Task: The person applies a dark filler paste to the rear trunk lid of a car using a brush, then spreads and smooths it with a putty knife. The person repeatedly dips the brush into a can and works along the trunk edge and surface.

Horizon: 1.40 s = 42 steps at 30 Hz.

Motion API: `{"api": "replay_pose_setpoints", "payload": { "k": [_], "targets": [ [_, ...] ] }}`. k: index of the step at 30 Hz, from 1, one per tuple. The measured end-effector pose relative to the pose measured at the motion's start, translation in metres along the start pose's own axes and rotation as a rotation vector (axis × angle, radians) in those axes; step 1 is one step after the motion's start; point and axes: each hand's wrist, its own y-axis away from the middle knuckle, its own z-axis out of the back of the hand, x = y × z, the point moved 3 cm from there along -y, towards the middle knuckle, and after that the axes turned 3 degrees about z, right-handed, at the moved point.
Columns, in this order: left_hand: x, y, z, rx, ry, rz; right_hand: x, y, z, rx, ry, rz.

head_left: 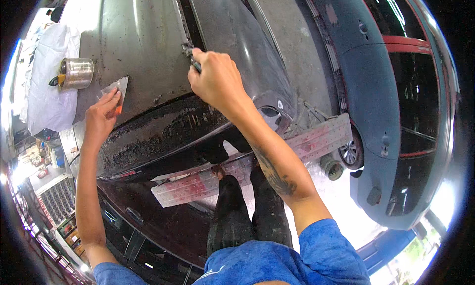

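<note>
My left hand point(102, 116) is closed on a flat scraper point(122, 84) with a pale blade and an orange patch, held at the left part of a grey metal vehicle panel point(143, 47). Farther right, my right hand point(216, 82) grips a slim dark-handled tool point(196, 65). Its tip, caked with grey residue, meets the long seam along the panel's right edge; my fingers cover most of the handle. Dark crumbs are scattered over the panel. Along its near edge runs a rough, blackened strip point(148, 129).
An open metal can point(79, 73) with a brush handle in it stands on white sheeting point(52, 99) at the left. My feet are on a narrow perforated plank point(316, 139). A blue-grey car point(366, 87) with red window frames stands at the right, beside a wheel point(351, 151).
</note>
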Motion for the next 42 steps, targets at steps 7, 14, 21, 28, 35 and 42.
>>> {"api": "replay_pose_setpoints", "payload": {
  "k": [7, 14, 21, 28, 35, 42],
  "targets": [
    [-0.001, 0.0, 0.0, 0.002, 0.041, -0.016, 0.002, -0.029, -0.003, -0.1, 0.012, 0.105],
    [-0.003, 0.001, -0.001, -0.029, 0.049, 0.0, 0.009, -0.077, -0.003, -0.111, -0.013, 0.129],
    [-0.002, 0.002, 0.0, -0.029, 0.04, 0.007, -0.007, -0.065, -0.01, -0.01, 0.058, 0.07],
    [-0.002, 0.001, -0.003, 0.01, 0.027, 0.036, -0.008, -0.164, -0.012, -0.044, 0.038, 0.081],
    [0.001, 0.002, -0.005, -0.02, 0.033, 0.006, -0.005, -0.024, 0.039, -0.129, -0.066, 0.408],
    [0.005, 0.003, -0.009, -0.025, 0.053, 0.009, -0.008, 0.093, 0.038, 0.044, -0.289, -0.188]
  ]
}}
